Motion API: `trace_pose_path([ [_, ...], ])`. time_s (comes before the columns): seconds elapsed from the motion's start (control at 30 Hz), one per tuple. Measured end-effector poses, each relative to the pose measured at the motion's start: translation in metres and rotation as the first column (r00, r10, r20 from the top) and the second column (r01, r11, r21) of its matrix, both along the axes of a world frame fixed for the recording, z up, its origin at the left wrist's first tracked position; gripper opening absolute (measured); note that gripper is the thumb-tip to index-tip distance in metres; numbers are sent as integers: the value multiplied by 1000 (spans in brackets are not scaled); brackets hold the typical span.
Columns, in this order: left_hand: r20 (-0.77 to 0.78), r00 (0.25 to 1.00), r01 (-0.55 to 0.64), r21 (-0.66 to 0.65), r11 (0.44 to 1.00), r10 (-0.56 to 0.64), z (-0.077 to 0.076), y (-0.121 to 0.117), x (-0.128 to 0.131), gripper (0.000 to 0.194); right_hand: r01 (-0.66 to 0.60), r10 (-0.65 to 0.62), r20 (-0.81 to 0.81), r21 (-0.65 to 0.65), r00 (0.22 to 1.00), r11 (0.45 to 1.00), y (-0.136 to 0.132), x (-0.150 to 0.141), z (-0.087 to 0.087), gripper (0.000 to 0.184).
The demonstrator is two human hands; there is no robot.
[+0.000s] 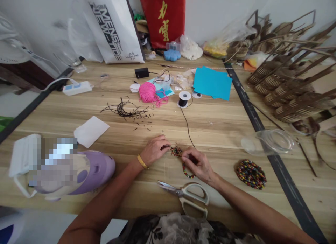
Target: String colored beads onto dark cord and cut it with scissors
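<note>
Right grip (pixel 200 164) holds one beaded strand (pixel 187 175) by one bead pile (pixel 176 152); what left grip (pixel 155 150) holds, I cannot tell.

At the frame's upper left I read "MENS" and "NEW-TIDE" on a white bag (pixel 111 23), with smaller lettering (perhaps "LADYECHE") below; at upper centre, gold "力寶" under a cut-off character marks a red bag (pixel 174 21).

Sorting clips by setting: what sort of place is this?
Probably a craft work table, at home or in a small workshop: loose beads, a spool of black cord and a ball of pink yarn suggest it.
</note>
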State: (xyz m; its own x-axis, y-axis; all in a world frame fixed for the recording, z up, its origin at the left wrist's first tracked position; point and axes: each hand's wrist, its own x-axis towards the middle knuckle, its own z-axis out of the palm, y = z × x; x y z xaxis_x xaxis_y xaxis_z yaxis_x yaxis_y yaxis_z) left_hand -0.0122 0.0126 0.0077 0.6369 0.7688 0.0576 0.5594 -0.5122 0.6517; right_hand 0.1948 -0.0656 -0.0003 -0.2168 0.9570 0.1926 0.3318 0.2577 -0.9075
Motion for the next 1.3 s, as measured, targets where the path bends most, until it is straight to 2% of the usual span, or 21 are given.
trace_pose_path([
  [0.13,36,999,-8,3,1000,8,-1,0,0,11,8,-8,-7,4,1000,1000,0,0,1,20],
  [0.2,103,994,-34,-64,997,41,-1,1,-2,9,9,-9,-5,4,1000,1000,0,-1,1,20],
  [0.27,177,980,-52,-197,979,87,1,1,-4,9,6,-6,-3,1,1000,1000,0,-1,1,21],
  [0.4,301,944,40,-512,858,136,4,0,-7,14,-5,5,-7,-10,1000,1000,1,-1,1,21],
  [0.5,352,930,142,-606,783,104,4,-1,-6,18,-14,14,-11,-6,1000,1000,1,-1,2,23],
  [0.6,382,921,201,-623,756,71,2,-3,-4,21,-30,30,0,3,1000,1000,1,-2,3,25],
  [0.77,372,927,230,-653,722,41,0,-6,-1,22,-49,48,6,8,999,999,0,-2,3,23],
  [0.97,297,954,215,-603,769,-34,5,-9,2,15,-58,57,33,23,998,998,1,-1,3,21],
  [1.1,277,960,188,-567,802,-29,2,-11,5,14,-46,45,34,32,998,998,0,-2,2,22],
  [1.3,314,949,176,-597,783,26,-5,-11,8,14,-53,53,28,17,998,998,0,-2,-1,21],
])
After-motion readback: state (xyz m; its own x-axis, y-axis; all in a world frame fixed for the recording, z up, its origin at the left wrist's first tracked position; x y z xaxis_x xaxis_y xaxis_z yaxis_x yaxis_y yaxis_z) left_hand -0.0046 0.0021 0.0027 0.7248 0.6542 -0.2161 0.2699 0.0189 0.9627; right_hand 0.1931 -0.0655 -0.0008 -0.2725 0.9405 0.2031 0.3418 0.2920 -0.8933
